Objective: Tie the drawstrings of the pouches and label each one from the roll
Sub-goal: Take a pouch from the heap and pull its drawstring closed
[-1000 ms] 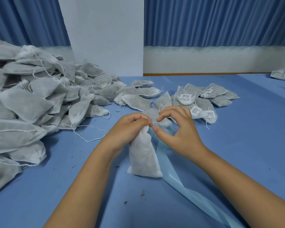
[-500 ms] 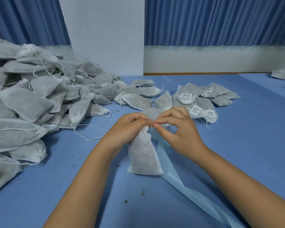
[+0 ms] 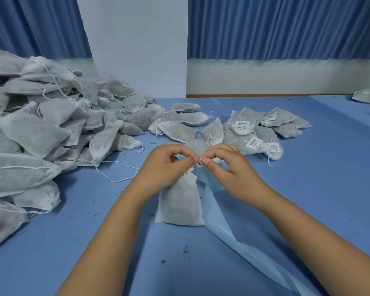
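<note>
Now | frame centre: soft, light white nonwoven pouch (image 3: pixel 178 204) on blue table (image 3: pixel 308 189) | left hand (image 3: pixel 165 167) and right hand (image 3: pixel 233 169) both pinch its thin white drawstring (image 3: pixel 199 164), apparently mid-knot | handles limp, nothing stiff: hold close to gathered neck.

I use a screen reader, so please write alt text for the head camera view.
The left hand and right hand pinch the drawstring at the neck of a grey pouch on a blue table. A large heap of pouches lies left; a few labelled pouches lie behind, right.
</note>
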A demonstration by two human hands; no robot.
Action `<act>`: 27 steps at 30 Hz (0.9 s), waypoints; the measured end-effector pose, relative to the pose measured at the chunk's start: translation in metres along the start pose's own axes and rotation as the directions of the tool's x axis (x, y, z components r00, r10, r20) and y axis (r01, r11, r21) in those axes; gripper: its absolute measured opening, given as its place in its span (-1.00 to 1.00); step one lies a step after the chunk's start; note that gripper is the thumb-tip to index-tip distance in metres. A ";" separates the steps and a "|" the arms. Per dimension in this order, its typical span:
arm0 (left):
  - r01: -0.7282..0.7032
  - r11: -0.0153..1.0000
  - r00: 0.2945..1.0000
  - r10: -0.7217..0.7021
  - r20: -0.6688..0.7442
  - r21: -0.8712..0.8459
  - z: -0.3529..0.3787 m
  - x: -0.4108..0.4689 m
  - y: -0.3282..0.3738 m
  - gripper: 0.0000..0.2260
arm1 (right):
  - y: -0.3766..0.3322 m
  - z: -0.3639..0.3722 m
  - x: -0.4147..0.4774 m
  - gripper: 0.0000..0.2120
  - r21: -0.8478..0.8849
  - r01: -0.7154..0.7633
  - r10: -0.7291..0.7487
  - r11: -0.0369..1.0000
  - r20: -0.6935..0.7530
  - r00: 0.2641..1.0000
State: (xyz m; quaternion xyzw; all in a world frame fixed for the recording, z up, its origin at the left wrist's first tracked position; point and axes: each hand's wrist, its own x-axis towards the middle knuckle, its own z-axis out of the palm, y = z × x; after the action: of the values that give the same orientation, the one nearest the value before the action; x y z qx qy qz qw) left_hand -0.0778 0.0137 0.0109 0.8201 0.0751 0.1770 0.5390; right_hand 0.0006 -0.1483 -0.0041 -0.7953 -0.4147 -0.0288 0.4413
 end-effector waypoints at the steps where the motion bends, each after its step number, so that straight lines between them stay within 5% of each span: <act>1: -0.018 1.000 1.000 0.018 0.001 -0.005 0.000 0.001 0.000 -0.88 | -0.001 0.000 0.000 -0.86 0.024 -0.007 0.007 1.000 -0.001 1.000; 11: 0.096 0.983 0.987 -0.073 0.146 -0.158 0.001 0.001 0.001 -0.77 | 0.001 0.000 0.000 -0.90 -0.002 0.106 -0.105 0.994 -0.149 0.983; 14: 0.134 0.969 0.978 -0.096 0.186 -0.206 0.002 0.000 0.000 -0.82 | 0.000 0.000 0.000 -0.82 0.106 0.090 -0.071 0.990 -0.165 0.984; 19: 0.184 0.946 0.970 -0.132 0.202 -0.268 0.003 0.001 -0.001 -0.84 | -0.002 0.000 -0.002 -0.74 0.144 0.077 -0.049 0.987 -0.190 0.981; 27: 0.251 0.915 0.964 -0.207 0.166 -0.317 0.003 0.004 -0.002 -0.87 | -0.007 0.001 -0.004 -0.89 0.191 0.062 -0.018 0.980 -0.225 0.974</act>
State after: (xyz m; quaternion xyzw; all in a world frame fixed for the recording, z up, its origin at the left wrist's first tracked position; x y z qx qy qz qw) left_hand -0.0727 0.0132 0.0083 0.7117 0.1046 0.0693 0.6911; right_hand -0.0073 -0.1486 -0.0019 -0.7309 -0.3795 -0.0853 0.5608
